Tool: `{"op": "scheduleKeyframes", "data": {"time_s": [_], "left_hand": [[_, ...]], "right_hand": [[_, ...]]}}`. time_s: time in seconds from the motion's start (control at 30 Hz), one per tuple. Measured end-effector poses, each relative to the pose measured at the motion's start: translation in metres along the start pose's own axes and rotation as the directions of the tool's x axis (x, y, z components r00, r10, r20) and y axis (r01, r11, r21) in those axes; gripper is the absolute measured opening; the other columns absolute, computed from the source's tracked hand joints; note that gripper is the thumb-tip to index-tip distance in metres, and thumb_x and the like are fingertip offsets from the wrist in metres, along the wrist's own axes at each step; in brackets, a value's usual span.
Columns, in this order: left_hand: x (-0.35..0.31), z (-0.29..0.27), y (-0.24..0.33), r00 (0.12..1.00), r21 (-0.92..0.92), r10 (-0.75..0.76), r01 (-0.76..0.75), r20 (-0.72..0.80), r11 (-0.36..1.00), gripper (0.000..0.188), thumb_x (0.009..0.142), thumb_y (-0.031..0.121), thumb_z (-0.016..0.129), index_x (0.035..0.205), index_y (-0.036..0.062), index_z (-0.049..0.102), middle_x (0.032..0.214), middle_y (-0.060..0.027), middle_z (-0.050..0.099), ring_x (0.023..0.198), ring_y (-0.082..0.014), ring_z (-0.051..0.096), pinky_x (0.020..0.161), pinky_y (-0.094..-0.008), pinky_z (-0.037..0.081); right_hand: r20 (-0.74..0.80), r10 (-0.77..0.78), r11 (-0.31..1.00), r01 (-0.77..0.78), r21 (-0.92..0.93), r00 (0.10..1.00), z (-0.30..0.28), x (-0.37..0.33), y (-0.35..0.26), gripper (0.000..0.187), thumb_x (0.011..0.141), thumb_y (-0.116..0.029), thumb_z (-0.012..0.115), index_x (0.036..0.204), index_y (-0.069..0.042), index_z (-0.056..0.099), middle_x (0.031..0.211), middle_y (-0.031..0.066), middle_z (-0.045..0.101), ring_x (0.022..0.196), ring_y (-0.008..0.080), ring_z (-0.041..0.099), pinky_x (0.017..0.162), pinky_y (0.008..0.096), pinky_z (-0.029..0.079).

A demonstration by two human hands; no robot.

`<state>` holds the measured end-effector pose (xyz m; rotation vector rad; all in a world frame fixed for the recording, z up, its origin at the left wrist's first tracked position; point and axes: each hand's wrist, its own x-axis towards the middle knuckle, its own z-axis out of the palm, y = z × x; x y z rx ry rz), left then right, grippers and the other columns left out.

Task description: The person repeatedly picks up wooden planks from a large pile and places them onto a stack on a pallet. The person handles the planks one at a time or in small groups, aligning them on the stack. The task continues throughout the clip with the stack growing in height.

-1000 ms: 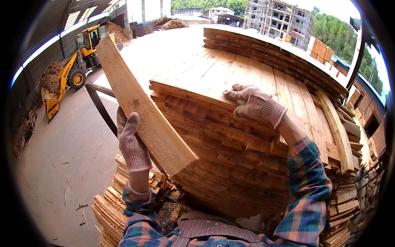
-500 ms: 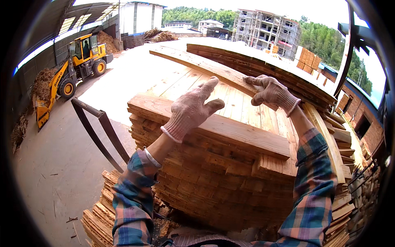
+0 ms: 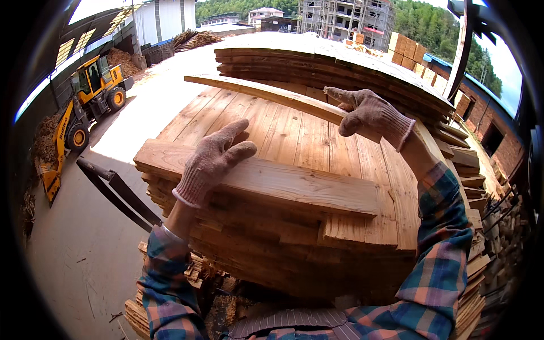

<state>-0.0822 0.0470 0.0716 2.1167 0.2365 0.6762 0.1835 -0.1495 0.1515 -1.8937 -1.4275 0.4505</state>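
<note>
My right hand point(image 3: 377, 118), in a knitted work glove, grips a long narrow wooden plank point(image 3: 266, 97) near its right end, the thumb on its near side. The plank slants away to the far left above a stack of light boards point(image 3: 289, 136). Closer to me, a thicker board point(image 3: 300, 184) lies crosswise along the stack's front edge. My left hand point(image 3: 212, 161), gloved too, is over that board's left part with thumb and forefinger apart, and it holds nothing. Whether its palm touches the board is hard to tell.
Behind rises a higher pile of dark-edged boards point(image 3: 317, 68). At left a bent metal bar point(image 3: 122, 190) stands beside the stack, and a yellow wheel loader point(image 3: 93, 90) is farther off. More stacked lumber point(image 3: 467, 170) lies along the right.
The long plank has turned, so its narrow edge now shows more, with my right hand still on it. My left hand stays by the near board. The whole view has shifted.
</note>
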Motion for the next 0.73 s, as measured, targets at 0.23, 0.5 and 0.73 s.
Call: {"op": "scheduleKeyframes", "data": {"time_s": [0.23,0.5,0.73], "left_hand": [[0.062,0.017,-0.02,0.845,-0.894,-0.468,-0.024,-0.258,0.448,0.048,0.088,0.019,0.067,0.124,-0.0048,0.046,0.116,-0.0146,0.056,0.096,-0.0272,0.062,0.085,-0.0371,0.057],[0.04,0.011,-0.025,0.936,-0.741,-0.352,0.251,0.022,0.622,0.046,0.086,0.032,0.064,0.118,-0.0006,0.057,0.103,-0.012,0.062,0.09,-0.0235,0.063,0.083,-0.0343,0.052],[0.039,-0.027,-0.095,0.948,-0.473,0.144,-0.269,-0.283,0.839,0.049,0.08,0.034,0.068,0.115,0.0005,0.061,0.103,-0.0115,0.063,0.088,-0.022,0.062,0.084,-0.0329,0.05]], "right_hand": [[-0.017,-0.127,0.87,0.103,-0.482,0.992,0.093,-0.076,-0.072,0.074,0.079,-0.046,0.069,0.142,-0.018,0.042,0.097,0.0188,0.066,0.103,0.0305,0.062,0.088,0.0415,0.05],[-0.653,0.481,0.08,-0.771,-0.631,0.585,-0.082,-0.203,0.086,0.106,0.068,-0.057,0.076,0.148,-0.009,0.026,0.13,0.0247,0.051,0.116,0.0354,0.054,0.096,0.0419,0.046],[-0.543,0.598,0.416,-0.807,-0.418,0.589,-0.097,-0.224,0.124,0.11,0.058,-0.052,0.078,0.143,0.002,0.033,0.135,0.0244,0.049,0.124,0.0323,0.05,0.101,0.0342,0.042]]}}
